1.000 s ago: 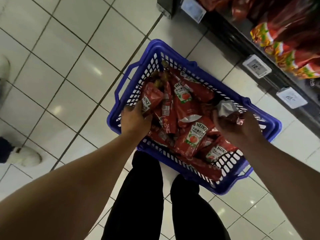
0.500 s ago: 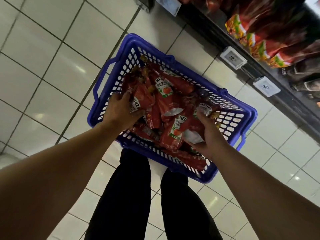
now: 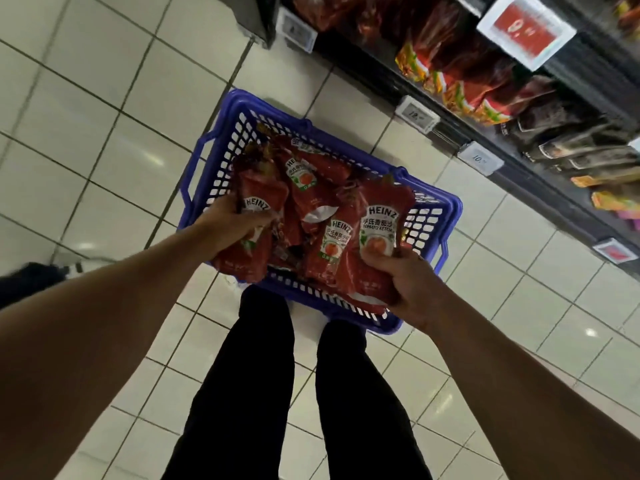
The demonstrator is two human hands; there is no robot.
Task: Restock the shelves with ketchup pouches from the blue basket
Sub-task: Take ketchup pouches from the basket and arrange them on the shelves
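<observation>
A blue plastic lattice-walled shopping basket sits on the pale glossy tiled floor, just beyond the person's black trouser legs. It holds a loose heap of red foil Heinz ketchup pouches with white labels and tomato pictures, lying at mixed angles. The left hand is over the near left part of the basket, its fingers curled round a red ketchup pouch whose label faces up; the pouch's lower end hangs below the hand over the near rim. The right hand is at the near right part of the basket, gripping the lower end of a second red Heinz pouch, thumb pressed on its label; a further pouch lies just to the left of it, and whether the hand also holds that one is unclear. Along the far right runs a dark store shelf stocked with red and orange packets, with white price tags clipped on its front edge and a red-and-white tag higher up.
</observation>
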